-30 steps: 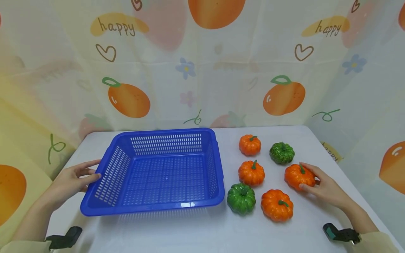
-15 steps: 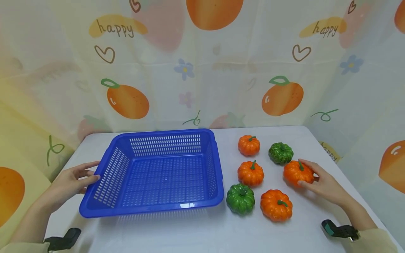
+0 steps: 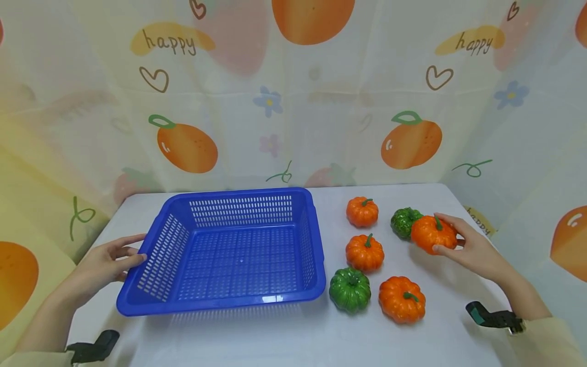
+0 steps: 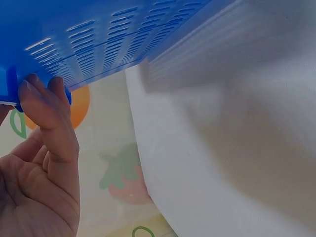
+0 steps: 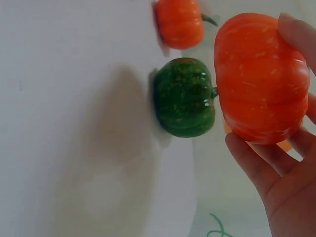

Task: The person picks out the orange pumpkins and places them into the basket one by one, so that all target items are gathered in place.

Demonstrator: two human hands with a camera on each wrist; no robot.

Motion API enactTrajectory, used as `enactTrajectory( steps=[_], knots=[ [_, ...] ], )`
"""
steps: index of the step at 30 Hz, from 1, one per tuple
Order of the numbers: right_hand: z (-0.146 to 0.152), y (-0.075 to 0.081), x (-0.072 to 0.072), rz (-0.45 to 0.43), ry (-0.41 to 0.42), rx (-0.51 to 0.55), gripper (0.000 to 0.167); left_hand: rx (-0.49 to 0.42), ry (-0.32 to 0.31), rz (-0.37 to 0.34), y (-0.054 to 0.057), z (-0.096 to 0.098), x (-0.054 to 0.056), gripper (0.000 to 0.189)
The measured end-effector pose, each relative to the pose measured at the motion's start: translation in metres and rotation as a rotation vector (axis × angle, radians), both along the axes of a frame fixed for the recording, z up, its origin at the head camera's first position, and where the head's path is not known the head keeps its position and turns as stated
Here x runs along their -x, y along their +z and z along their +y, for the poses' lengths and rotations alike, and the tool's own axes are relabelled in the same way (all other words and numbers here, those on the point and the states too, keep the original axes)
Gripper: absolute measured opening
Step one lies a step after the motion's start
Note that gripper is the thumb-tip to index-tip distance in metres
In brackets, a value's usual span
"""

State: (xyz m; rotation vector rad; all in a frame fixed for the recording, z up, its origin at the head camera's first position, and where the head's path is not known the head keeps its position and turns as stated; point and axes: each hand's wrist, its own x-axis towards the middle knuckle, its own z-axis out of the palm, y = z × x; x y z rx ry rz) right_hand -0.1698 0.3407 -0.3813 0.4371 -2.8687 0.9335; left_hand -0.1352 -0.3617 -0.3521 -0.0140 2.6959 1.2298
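A blue plastic basket (image 3: 238,304) with slotted walls fills the left half of the table. Its left rim is pinched by my left hand (image 3: 108,259); in the left wrist view curled fingers (image 4: 47,111) meet the underside of that rim. Over at the right, my right hand (image 3: 472,252) holds a small orange pumpkin (image 3: 431,234) by its sides, thumb in front and fingers behind. That pumpkin is raised off the table with a shadow below, its green stem upward. It partly covers a mottled dark green pumpkin (image 3: 403,222), which in the right wrist view stands beyond it.
Between basket and right hand lie an orange pumpkin (image 3: 362,212) at the back, another orange pumpkin (image 3: 365,253) mid-table, a green pumpkin (image 3: 350,290) close to the basket's corner and an orange pumpkin (image 3: 402,300) in front. A fruit-printed curtain (image 3: 321,127) hangs behind the white table (image 3: 293,341).
My right hand has lifted the orange pumpkin off the table and moved it slightly away from me, so it now overlaps the mottled green one. The left hand and basket stay put.
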Motion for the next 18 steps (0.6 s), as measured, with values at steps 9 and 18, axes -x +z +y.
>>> enactTrajectory(
  steps=[9, 18],
  knots=[
    [-0.014, 0.014, 0.007, 0.009, 0.035, 0.010, 0.070, -0.013, 0.005, -0.015, -0.001, -0.002, 0.000, 0.068],
    [-0.028, 0.025, 0.016, 0.007, 0.073, 0.007, 0.071, -0.040, -0.006, -0.004, -0.003, -0.004, 0.002, 0.068]
  ],
)
